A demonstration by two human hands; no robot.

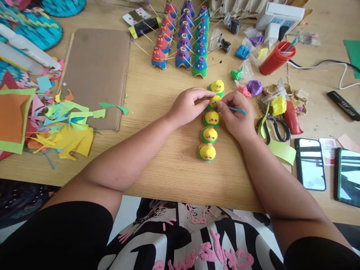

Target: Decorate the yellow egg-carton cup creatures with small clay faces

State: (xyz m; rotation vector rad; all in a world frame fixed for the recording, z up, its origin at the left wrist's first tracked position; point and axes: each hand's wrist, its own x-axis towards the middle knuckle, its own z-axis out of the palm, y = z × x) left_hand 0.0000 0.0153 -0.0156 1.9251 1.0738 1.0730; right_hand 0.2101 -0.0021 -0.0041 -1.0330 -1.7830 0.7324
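A row of egg-carton cups covered in yellow and green clay, a caterpillar (209, 134), lies on the table in front of me. Small smiling faces mark its bumps. My left hand (189, 107) grips it near the second bump from the far end, thumb and fingers against the yellow clay. Pinched in my right hand (236, 114) is a thin blue clay modelling tool (238, 110); its working end is hidden by my fingers beside that same bump. Beyond stand three more clay caterpillars: a red-and-blue one (159, 56), a purple-and-blue one (183, 56) and a blue-and-green one (200, 63), with thin sticks poking out.
Black scissors (271, 125), bagged clay lumps (254, 87) and a red cup (277, 58) of tools lie to the right. Two phones (311, 164) rest near the front right. Paper scraps (70, 138) and a cardboard sheet (95, 75) cover the left. A power strip (279, 17) stands at the back.
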